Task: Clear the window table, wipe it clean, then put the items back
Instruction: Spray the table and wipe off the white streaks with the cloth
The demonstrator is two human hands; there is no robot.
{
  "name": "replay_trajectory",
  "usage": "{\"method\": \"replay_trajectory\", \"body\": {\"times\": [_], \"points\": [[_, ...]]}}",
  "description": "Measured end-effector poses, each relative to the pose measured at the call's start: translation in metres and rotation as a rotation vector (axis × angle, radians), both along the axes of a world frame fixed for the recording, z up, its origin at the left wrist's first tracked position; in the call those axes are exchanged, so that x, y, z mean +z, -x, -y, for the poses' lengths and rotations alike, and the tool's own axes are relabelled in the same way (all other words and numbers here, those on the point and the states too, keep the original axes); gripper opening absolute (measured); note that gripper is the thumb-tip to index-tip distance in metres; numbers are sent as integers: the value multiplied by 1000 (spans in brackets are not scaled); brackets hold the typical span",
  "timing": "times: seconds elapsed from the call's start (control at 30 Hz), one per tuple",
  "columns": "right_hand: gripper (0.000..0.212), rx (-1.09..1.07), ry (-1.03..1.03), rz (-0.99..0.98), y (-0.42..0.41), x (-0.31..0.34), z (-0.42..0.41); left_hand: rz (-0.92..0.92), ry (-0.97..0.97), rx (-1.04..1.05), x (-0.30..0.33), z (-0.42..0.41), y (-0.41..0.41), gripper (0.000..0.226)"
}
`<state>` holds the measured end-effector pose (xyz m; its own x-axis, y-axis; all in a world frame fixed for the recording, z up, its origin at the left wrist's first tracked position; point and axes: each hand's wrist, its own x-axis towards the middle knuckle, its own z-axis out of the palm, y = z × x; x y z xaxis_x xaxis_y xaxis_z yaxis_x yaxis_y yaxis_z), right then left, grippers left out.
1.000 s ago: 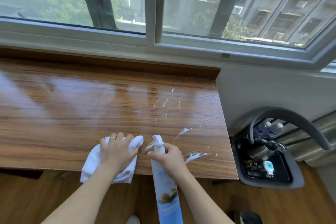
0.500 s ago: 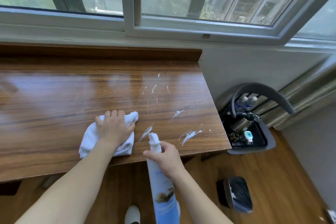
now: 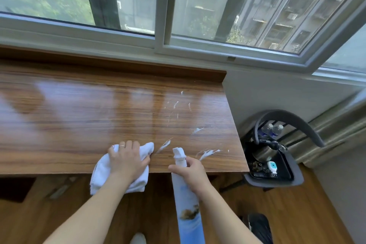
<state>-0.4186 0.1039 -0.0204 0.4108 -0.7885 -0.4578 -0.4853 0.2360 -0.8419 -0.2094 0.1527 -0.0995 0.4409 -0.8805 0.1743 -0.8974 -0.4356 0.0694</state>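
**Cloth and spray at the table's near edge**

The left hand (image 3: 127, 161) lies palm-down on a white cloth (image 3: 103, 170), fingers spread fairly wide and pressing it onto the wooden table (image 3: 79, 117); a ring shows on one finger. Part of the cloth hangs off the front edge. The right hand (image 3: 191, 172) is curled round the neck of a spray bottle (image 3: 188, 200), which is tilted with its white nozzle over the table's near edge and its blue-printed body below the tabletop.

White foam streaks (image 3: 208, 152) lie on the wood just beyond and to the right of the nozzle, with smaller flecks farther back toward the window (image 3: 217, 16). The left stretch of the tabletop is glossy with reflections.

To the right of the table, on the floor, stands a dark tray (image 3: 297, 176) with an arched handle, holding two water bottles (image 3: 272, 129), a metal kettle and small items. A dark bin (image 3: 259, 228) sits nearer, by the right forearm.
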Motion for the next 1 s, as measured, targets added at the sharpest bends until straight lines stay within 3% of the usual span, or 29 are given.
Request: {"method": "replay_trajectory", "body": {"times": [0.23, 0.47, 0.87, 1.0], "points": [[26, 46, 47, -7, 10, 8, 5, 24, -15, 33, -4, 4, 0, 54], [53, 44, 63, 17, 8, 2, 4, 9, -17, 21, -1, 3, 2, 56], [21, -59, 1, 100, -1, 0, 24, -22, 38, -140, 5, 57, 62, 47], [29, -85, 11, 98, 5, 0, 33, 0, -42, -136, -3, 78, 53, 49]]}}
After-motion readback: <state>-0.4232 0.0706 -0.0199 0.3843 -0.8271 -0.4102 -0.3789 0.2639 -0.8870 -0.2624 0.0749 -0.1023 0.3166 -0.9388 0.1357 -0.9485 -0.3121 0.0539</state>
